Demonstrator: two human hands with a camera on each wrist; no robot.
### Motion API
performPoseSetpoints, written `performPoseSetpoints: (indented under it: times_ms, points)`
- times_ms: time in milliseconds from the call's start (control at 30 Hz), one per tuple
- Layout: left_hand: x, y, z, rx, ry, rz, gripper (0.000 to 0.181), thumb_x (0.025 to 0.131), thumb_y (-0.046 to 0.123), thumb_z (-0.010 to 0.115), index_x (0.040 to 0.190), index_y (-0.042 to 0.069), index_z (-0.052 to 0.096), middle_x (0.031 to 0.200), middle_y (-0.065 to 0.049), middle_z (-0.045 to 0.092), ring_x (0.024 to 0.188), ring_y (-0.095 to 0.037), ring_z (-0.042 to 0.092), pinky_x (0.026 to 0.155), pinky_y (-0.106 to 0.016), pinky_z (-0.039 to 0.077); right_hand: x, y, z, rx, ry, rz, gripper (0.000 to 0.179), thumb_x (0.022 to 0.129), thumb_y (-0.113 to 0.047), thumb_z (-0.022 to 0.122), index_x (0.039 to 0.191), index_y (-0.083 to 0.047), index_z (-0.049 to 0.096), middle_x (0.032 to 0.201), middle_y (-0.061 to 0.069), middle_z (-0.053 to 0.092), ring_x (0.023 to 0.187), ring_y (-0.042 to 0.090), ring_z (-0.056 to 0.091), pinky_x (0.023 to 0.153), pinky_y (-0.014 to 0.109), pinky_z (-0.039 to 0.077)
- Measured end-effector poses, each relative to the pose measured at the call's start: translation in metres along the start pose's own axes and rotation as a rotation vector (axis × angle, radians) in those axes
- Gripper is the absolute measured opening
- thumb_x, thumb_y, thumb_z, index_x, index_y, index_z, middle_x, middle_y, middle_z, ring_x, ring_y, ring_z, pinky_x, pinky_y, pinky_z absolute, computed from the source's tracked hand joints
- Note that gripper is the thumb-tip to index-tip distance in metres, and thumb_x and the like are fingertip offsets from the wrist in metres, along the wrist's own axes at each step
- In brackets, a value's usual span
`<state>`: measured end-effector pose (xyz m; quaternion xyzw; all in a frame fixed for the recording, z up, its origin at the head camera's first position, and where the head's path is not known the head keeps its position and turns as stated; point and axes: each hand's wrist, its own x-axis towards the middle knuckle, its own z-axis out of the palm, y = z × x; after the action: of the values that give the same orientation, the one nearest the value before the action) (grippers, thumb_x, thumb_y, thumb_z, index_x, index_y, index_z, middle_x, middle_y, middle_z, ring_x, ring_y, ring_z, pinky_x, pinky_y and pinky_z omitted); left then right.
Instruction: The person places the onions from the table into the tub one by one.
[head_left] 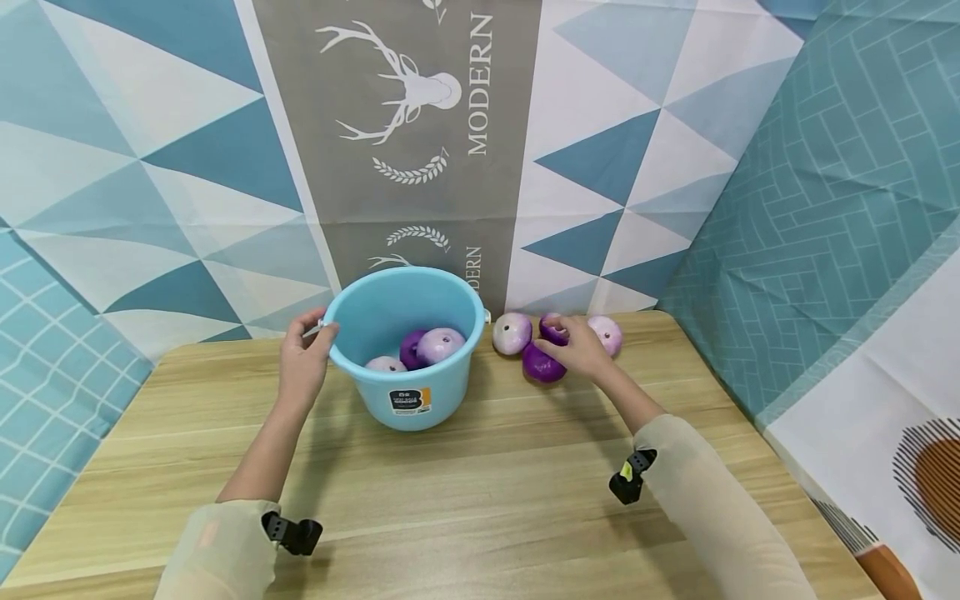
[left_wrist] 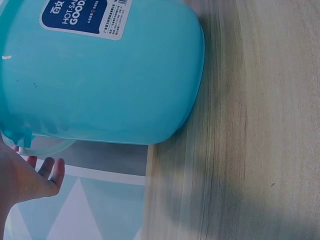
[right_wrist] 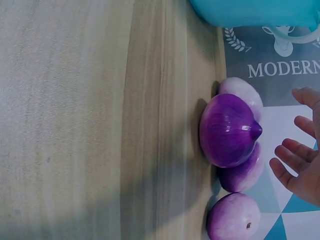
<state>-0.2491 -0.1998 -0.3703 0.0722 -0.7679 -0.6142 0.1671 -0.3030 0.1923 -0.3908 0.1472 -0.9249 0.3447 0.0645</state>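
Observation:
A light blue bucket (head_left: 408,392) (left_wrist: 100,75) stands on the wooden table (head_left: 480,500) and holds three onions: a pale one (head_left: 441,344), a dark purple one (head_left: 410,348) and another pale one (head_left: 385,364). My left hand (head_left: 306,358) (left_wrist: 25,177) rests against the bucket's left rim with its fingers fairly straight. Right of the bucket lie several more onions: a pale one (head_left: 512,333), a dark purple one (head_left: 540,365) (right_wrist: 227,130) and a pale one (head_left: 609,333). My right hand (head_left: 576,346) (right_wrist: 300,150) hovers over them, fingers spread, holding nothing.
Patterned cloth backdrops (head_left: 420,125) hang right behind the table's far edge and along the right side. The onions lie close to that far edge. The near half of the table is bare wood. The bucket's white handle (right_wrist: 295,37) hangs down at its back.

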Motion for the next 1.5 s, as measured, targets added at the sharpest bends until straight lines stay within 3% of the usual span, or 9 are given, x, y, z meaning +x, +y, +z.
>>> performPoseSetpoints:
  times_ms: [200, 467, 1167, 1500]
  points:
    - [0.0, -0.001, -0.001, 0.004, -0.007, 0.009, 0.049, 0.094, 0.031, 0.048, 0.137, 0.008, 0.042, 0.143, -0.008, 0.039, 0.127, -0.024, 0.044, 0.089, -0.025, 0.044, -0.002, 0.008, 0.003, 0.015, 0.011, 0.009, 0.052, 0.084, -0.029, 0.068, 0.121, 0.004, 0.056, 0.122, 0.024, 0.055, 0.113, 0.037, 0.051, 0.097, 0.048, 0.042]
    - [0.0, -0.001, -0.001, 0.004, -0.004, 0.001, 0.049, 0.094, 0.032, 0.048, 0.136, 0.008, 0.042, 0.142, -0.008, 0.04, 0.125, -0.023, 0.045, 0.082, -0.017, 0.044, -0.004, 0.02, 0.008, 0.032, -0.006, 0.047, 0.055, 0.084, -0.03, 0.068, 0.124, 0.005, 0.054, 0.125, 0.024, 0.054, 0.117, 0.039, 0.049, 0.1, 0.05, 0.04]
    - [0.0, 0.001, -0.001, 0.01, -0.009, -0.008, 0.05, 0.094, 0.033, 0.048, 0.137, 0.009, 0.042, 0.143, -0.008, 0.04, 0.125, -0.023, 0.045, 0.086, -0.022, 0.044, -0.005, 0.036, 0.022, 0.042, 0.002, 0.082, 0.067, 0.079, -0.036, 0.073, 0.128, 0.004, 0.05, 0.122, 0.025, 0.055, 0.112, 0.037, 0.05, 0.097, 0.049, 0.042]
    - [-0.001, 0.002, -0.001, 0.002, -0.008, -0.003, 0.048, 0.094, 0.032, 0.048, 0.136, 0.009, 0.043, 0.141, -0.008, 0.041, 0.121, -0.018, 0.046, 0.079, -0.013, 0.043, -0.003, 0.039, 0.031, 0.061, 0.01, 0.087, 0.07, 0.076, -0.036, 0.076, 0.128, 0.003, 0.05, 0.126, 0.024, 0.053, 0.122, 0.038, 0.043, 0.105, 0.051, 0.034]
